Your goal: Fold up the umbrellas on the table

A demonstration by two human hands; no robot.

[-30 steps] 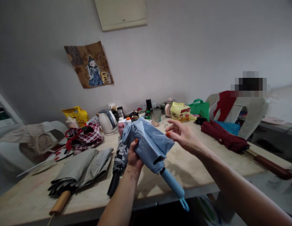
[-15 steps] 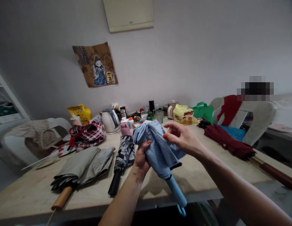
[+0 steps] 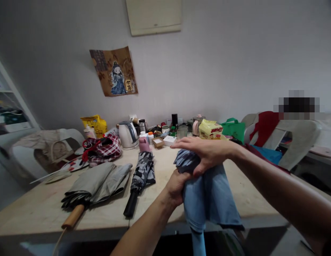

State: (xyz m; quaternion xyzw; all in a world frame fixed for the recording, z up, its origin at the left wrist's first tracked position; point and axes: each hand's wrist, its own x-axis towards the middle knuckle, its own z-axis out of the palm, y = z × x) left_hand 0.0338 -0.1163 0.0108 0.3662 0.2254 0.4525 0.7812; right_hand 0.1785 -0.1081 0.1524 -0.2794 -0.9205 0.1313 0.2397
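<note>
A light blue folding umbrella (image 3: 196, 204) is held up before me, its loose canopy gathered and its handle pointing down past the lower edge of the view. My left hand (image 3: 178, 186) is closed around the upper canopy. Over the top of the umbrella lies my right hand (image 3: 205, 151), fingers stretched out and thumb down against the fabric. A loose flap of canopy with a dark edge hangs to the right. Left of my hands, a camouflage umbrella (image 3: 142, 172) with a black handle and a grey umbrella (image 3: 101, 183) with a wooden handle rest on the table.
Along the back of the wooden table (image 3: 32, 209) stand an electric kettle (image 3: 128, 135), a pink bottle (image 3: 144, 144), small boxes, jars, a yellow package (image 3: 211, 129) and a green bag (image 3: 236, 129). A plaid cloth (image 3: 108, 149) lies at left. Chairs flank the table; my right arm mostly hides a dark red umbrella.
The blue umbrella has turned more upright and shifted right and down. My right hand has moved from the canopy's right side onto its top, and my left hand has shifted right with the umbrella.
</note>
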